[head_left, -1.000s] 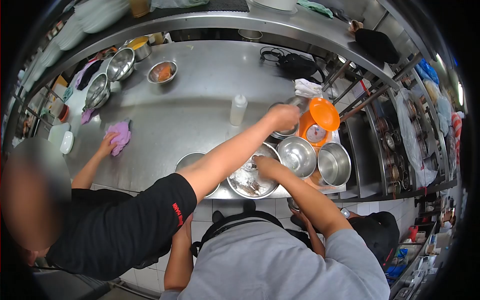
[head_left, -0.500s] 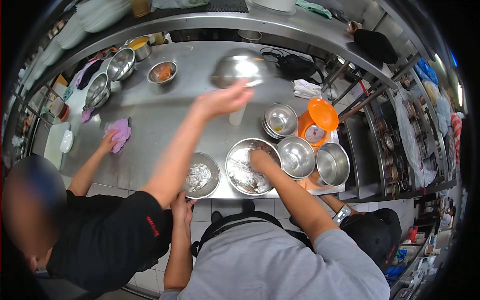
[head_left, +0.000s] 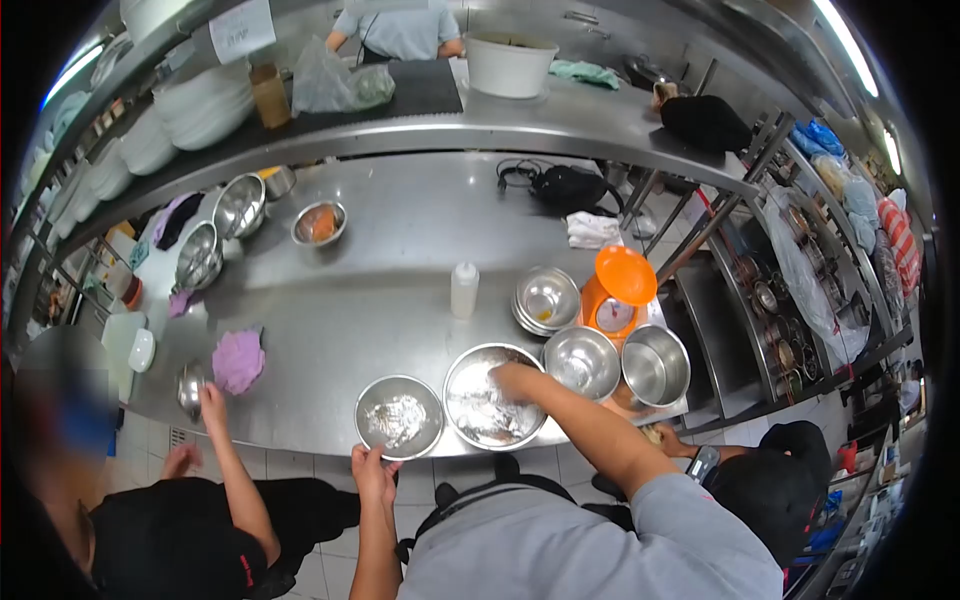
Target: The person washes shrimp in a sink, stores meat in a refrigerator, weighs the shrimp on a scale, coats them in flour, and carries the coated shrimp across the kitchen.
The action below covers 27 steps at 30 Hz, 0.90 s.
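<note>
My left hand [head_left: 373,472] pinches the near rim of a shallow metal bowl [head_left: 432,385] at the table's front edge. White floury stuff lies in its bottom. Just to the right sits a larger metal bowl [head_left: 452,425], its inside coated with white, clumpy powder. Into this one reaches my right hand [head_left: 515,382], with the fingers down inside and mostly hidden, so I cannot see what they hold. A white squeeze bottle [head_left: 464,290] stands behind the two bowls.
On the right are stacked metal bowls [head_left: 530,312], another bowl [head_left: 581,364], an orange scale [head_left: 626,276] and a deep pot [head_left: 655,366]. A co-worker at left holds a small metal bowl [head_left: 190,390] near a purple cloth [head_left: 239,362]. Another person crouches at right. A shelf [head_left: 400,130] spans the back.
The co-worker's arm has withdrawn from across the table, bringing a metal bowl to the left edge, and has left the purple cloth. My view has tilted up. My hands stay at the two bowls.
</note>
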Each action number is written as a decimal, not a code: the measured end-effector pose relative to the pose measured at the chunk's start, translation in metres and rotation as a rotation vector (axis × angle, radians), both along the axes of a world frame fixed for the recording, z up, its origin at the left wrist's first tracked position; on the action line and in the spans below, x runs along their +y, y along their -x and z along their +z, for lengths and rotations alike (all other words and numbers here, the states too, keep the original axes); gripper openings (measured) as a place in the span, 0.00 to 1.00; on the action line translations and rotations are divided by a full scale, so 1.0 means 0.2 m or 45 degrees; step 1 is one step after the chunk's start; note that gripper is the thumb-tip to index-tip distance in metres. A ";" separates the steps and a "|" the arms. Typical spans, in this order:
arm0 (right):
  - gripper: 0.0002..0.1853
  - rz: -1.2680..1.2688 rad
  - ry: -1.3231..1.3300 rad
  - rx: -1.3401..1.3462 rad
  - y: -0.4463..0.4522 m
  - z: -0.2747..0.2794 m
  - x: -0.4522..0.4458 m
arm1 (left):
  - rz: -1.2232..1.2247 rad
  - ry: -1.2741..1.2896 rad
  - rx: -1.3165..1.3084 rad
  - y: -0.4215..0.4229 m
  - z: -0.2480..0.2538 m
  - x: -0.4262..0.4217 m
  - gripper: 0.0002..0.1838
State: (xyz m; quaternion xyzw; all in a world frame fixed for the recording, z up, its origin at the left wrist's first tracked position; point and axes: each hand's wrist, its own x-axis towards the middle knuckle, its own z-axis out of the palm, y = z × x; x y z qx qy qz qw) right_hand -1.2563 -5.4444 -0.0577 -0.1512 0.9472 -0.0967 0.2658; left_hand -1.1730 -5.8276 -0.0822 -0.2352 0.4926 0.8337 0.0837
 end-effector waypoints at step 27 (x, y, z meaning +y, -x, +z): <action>0.38 -0.360 0.233 -0.001 -0.02 0.07 -0.11 | 0.091 -0.105 -0.039 0.03 0.09 -0.10 0.10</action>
